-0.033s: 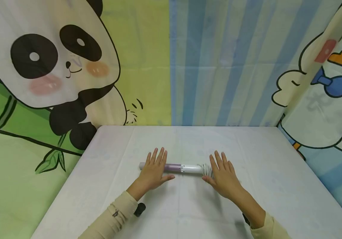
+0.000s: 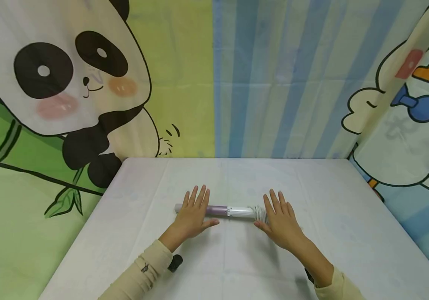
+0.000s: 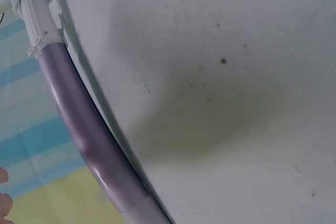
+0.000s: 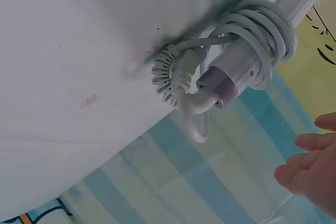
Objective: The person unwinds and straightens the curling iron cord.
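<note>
A slim purple-and-white corded wand, which looks like a hair styling iron (image 2: 217, 211), lies crosswise on the white table. Its pale cord (image 2: 259, 213) is wound round the right end; the right wrist view shows the coils (image 4: 268, 30) and a ribbed piece (image 4: 167, 74) beside them. My left hand (image 2: 192, 218) is spread palm down over the iron's left part, hiding some of it. Beside the corded end is my right hand (image 2: 283, 225), fingers straight and thumb out. Neither hand grips anything. Whether the left palm touches the iron cannot be told; shadows fall below both hands.
The white-covered table (image 2: 222, 258) ends at a back edge against a cloth curtain (image 2: 274, 83) with stripes and a panda print (image 2: 83, 91). More printed cloth (image 2: 398, 154) hangs along the right side. Dark wrist-worn pieces (image 2: 175, 263) sit under the forearms.
</note>
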The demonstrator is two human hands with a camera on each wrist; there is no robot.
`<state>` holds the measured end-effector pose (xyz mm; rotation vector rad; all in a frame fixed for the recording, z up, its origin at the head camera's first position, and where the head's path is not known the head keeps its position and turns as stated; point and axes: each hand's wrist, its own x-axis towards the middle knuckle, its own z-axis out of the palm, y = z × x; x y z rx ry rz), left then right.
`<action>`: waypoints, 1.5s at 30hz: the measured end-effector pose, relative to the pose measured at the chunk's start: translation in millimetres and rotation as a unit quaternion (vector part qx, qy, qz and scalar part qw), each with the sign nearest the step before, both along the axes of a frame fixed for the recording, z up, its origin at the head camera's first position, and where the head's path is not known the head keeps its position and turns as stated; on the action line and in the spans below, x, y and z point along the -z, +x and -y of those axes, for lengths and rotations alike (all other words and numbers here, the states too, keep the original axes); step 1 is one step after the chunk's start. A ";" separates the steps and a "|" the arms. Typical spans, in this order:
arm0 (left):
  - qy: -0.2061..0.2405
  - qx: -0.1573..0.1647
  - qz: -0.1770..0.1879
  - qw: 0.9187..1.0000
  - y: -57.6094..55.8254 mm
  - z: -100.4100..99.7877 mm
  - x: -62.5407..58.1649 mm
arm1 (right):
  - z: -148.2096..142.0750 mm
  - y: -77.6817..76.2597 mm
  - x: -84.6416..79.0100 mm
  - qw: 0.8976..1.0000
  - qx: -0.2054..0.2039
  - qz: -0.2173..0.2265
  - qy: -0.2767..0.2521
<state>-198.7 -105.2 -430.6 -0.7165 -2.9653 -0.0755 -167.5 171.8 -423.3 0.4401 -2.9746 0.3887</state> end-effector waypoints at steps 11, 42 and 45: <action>-0.004 -0.004 0.024 1.000 -24.1 -10.6 11.2 | -28.4 -13.6 4.4 1.000 0.010 0.007 0.013; -0.013 0.059 -0.057 0.997 -56.8 -8.5 19.0 | -37.4 -33.0 8.4 0.997 -0.063 -0.032 0.039; 0.023 0.092 -0.188 0.978 -52.5 3.7 11.8 | -36.5 -27.3 -10.1 0.994 -0.089 -0.056 0.004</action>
